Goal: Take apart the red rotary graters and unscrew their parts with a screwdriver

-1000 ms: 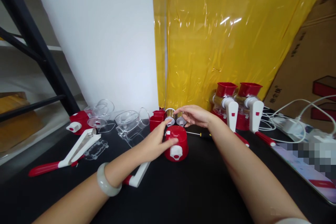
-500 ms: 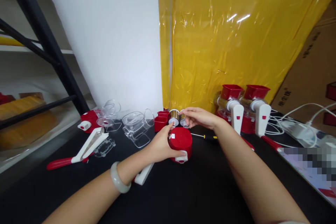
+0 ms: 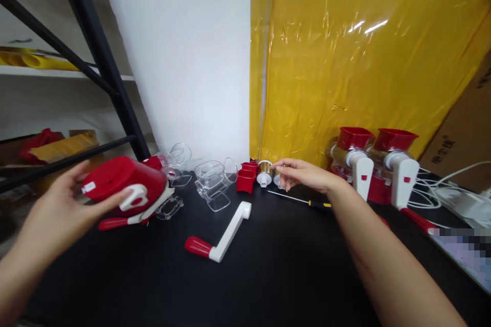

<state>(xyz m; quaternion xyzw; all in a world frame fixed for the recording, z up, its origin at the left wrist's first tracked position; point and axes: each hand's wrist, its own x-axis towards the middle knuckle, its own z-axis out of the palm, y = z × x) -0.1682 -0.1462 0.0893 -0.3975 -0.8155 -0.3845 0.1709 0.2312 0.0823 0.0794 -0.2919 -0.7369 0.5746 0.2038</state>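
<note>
My left hand [image 3: 65, 204] grips the red base [image 3: 123, 179] of a rotary grater, thumb over its white knob [image 3: 135, 198], at the left of the table. Behind the base lies a white crank handle with a red grip [image 3: 113, 223], partly hidden. My right hand [image 3: 297, 172] hovers at the metal grater drums, fingers loosely bent and apart. One golden drum [image 3: 264, 172] stands in plain sight; a second drum [image 3: 279, 180] is partly covered by my fingers, and contact with it is unclear. Another crank handle [image 3: 229, 235] lies mid-table.
Clear plastic housings [image 3: 210, 179] and a red hopper [image 3: 246, 178] stand along the wall. A screwdriver [image 3: 299, 199] lies in front of the drums. Two assembled graters [image 3: 360, 163] stand right, beside white cables [image 3: 422, 194]. A black metal shelf frame [image 3: 99, 61] rises at the left.
My left hand has carried the red base from mid-table to the far left, uncovering the crank handle. My right hand stays by the drums. The view has shifted slightly left.
</note>
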